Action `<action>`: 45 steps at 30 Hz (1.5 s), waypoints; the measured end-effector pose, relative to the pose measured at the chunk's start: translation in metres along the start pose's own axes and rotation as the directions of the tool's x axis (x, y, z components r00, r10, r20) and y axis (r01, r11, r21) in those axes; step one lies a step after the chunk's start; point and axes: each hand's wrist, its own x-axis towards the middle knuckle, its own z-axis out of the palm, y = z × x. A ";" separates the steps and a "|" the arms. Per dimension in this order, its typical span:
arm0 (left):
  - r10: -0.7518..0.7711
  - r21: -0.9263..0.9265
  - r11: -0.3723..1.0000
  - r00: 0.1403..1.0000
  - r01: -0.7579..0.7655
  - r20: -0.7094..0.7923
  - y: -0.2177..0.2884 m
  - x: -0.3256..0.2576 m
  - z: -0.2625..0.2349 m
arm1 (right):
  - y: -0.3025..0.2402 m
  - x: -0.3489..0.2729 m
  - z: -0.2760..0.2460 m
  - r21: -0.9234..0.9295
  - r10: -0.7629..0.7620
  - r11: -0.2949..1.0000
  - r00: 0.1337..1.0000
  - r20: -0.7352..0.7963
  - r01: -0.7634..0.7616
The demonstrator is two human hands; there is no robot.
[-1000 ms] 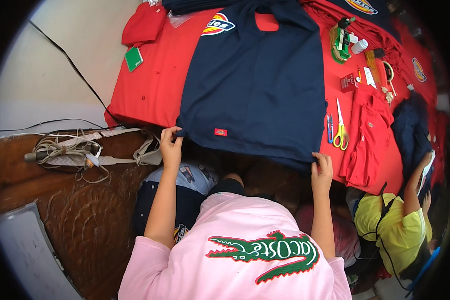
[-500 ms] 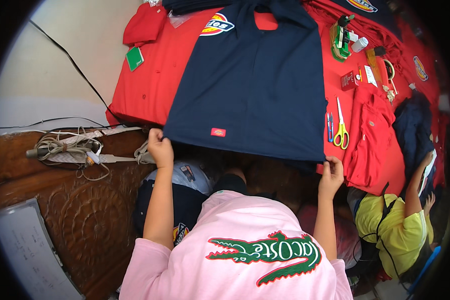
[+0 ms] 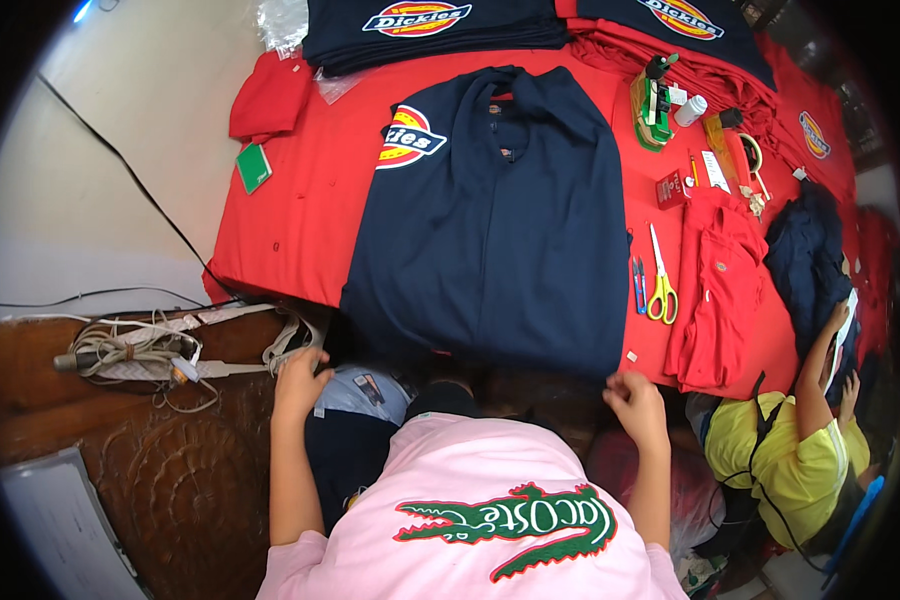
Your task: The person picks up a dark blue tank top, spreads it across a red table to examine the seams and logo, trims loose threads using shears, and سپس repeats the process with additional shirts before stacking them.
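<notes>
The navy-blue cloth garment [image 3: 490, 250] lies spread over the red cloth [image 3: 295, 230] on the table, in the middle of the scene, its collar at the far end and its hem at the near edge. The fabric looks matt and mostly smooth, with soft creases fanning from the neck opening, inside which small labels [image 3: 507, 155] show. A thin vertical line runs down the middle of the body. At the far left an oval patch [image 3: 407, 137] in yellow, red and white bends over the garment's edge. The left edge slants outward toward the near end; the right edge runs straighter. The near hem is dark and blurred, with a sliver of red low on it. The person's left hand [image 3: 301, 378] is apart from the near left corner, fingers curled, thumb parted from the forefinger, holding nothing. The right hand [image 3: 638, 403] is bent just beside the near right corner; whether its fingertips pinch the hem cannot be told. Yellow-handled metal scissors [image 3: 661, 300] lie right of the garment.
</notes>
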 end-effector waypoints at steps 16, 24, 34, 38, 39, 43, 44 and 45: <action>0.429 0.350 0.873 0.877 -0.341 -0.215 0.125 0.221 0.073 | -0.090 0.219 0.075 -0.418 -0.272 0.905 0.868 -0.415 0.084; 0.511 0.150 0.856 0.763 -0.495 -0.397 0.169 0.252 0.059 | -0.035 0.156 0.036 -0.316 -0.090 0.923 0.677 -0.731 -0.218; 0.773 -0.077 0.604 0.607 -0.793 -0.187 0.243 0.326 0.088 | -0.017 0.165 0.025 -0.123 0.100 0.950 0.653 -0.750 -0.286; 0.809 -0.040 0.543 0.535 -0.839 -0.242 0.241 0.329 0.095 | -0.075 0.203 0.048 0.653 0.369 0.749 0.748 -0.552 0.112; 0.818 -0.026 0.524 0.512 -0.851 -0.263 0.241 0.329 0.095 | -0.099 0.214 0.057 0.668 0.328 0.737 0.807 -0.491 0.107; 0.769 -0.099 0.576 0.579 -0.811 -0.270 0.244 0.326 0.091 | -0.171 0.248 0.071 0.795 0.277 0.590 0.960 -0.034 -0.142; 0.745 -0.136 0.593 0.605 -0.793 -0.280 0.245 0.326 0.092 | -0.181 0.256 0.078 0.806 0.264 0.584 0.962 -0.072 -0.099; 0.720 -0.173 0.608 0.630 -0.775 -0.289 0.245 0.325 0.092 | -0.188 0.260 0.078 0.723 0.270 0.684 0.954 -0.129 -0.096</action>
